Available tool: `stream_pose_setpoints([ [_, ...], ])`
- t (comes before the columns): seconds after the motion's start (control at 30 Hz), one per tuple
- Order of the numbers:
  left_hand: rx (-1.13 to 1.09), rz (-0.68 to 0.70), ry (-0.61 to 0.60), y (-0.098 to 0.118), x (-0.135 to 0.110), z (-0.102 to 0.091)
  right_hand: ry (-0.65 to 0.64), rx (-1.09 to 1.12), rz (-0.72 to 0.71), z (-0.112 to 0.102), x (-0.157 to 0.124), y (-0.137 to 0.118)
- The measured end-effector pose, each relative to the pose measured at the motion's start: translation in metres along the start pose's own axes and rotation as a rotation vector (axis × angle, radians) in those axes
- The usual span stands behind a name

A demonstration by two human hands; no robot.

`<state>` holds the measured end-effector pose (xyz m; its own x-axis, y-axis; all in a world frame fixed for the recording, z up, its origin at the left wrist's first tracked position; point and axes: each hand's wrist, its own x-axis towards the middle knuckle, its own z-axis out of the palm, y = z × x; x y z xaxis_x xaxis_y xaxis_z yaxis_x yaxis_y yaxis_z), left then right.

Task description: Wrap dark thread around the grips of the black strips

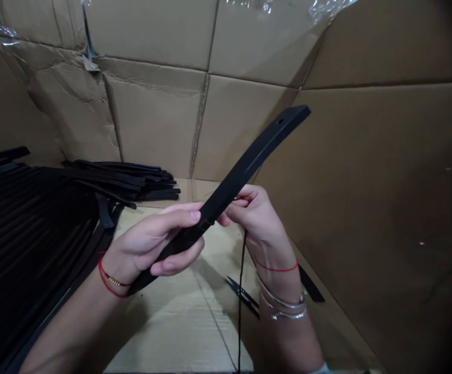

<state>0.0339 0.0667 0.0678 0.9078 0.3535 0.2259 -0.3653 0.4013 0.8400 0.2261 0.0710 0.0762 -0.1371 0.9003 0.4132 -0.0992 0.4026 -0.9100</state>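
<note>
A long, dark, slightly curved strip with a small hole near its raised end slants up to the right in the head view. My left hand is wrapped round its lower half, thumb on top. Just right of the strip, my right hand is closed in a pinch, partly behind it. A thin black cord hangs from this hand toward the bottom edge. At the strip's edge by my left thumb shows a small dark bump, perhaps cord; the pinched fingertips are partly hidden.
A large pile of similar black strips fills the left, with a smaller bundle behind it. Small dark thread snips lie beside my right forearm. Another black strip lies beyond that arm. Cardboard walls rise behind and right.
</note>
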Motion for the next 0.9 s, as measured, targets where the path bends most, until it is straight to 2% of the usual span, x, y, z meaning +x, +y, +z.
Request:
stream_pose_setpoints([
  [0.13,-0.076,-0.002,-0.002,-0.009,0.008,0.003,0.039,-0.113,0.028,-0.006,0.002,-0.001],
  [0.23,0.045,-0.014,0.055,-0.010,0.007,0.010,0.077,-0.108,0.042,-0.010,0.006,0.003],
  [0.3,0.334,-0.011,0.190,-0.006,0.002,0.014,0.154,-0.121,0.040,-0.018,0.007,0.002],
  [0.4,0.992,0.050,0.373,0.008,-0.009,0.017,0.286,-0.120,0.041,-0.041,0.002,-0.005],
  [0.47,1.339,0.078,0.379,0.016,-0.016,0.015,0.307,-0.064,0.036,-0.059,-0.004,-0.013],
  [0.5,1.450,0.056,0.354,0.018,-0.018,0.014,0.277,-0.049,0.049,-0.067,-0.007,-0.017],
  [0.6,1.645,-0.081,0.308,0.014,-0.019,0.009,0.175,-0.061,0.105,-0.079,-0.014,-0.031],
  [0.67,1.750,-0.144,0.338,0.006,-0.013,0.006,0.175,-0.101,0.085,-0.077,-0.020,-0.039],
  [0.73,1.838,-0.162,0.386,-0.002,-0.004,0.002,0.191,-0.153,0.040,-0.064,-0.027,-0.047],
  [0.83,1.890,-0.159,0.452,-0.004,0.008,-0.011,0.194,-0.184,-0.019,-0.030,-0.039,-0.053],
  [0.9,1.839,-0.116,0.508,0.000,0.013,-0.021,0.145,-0.182,-0.022,-0.004,-0.046,-0.053],
])
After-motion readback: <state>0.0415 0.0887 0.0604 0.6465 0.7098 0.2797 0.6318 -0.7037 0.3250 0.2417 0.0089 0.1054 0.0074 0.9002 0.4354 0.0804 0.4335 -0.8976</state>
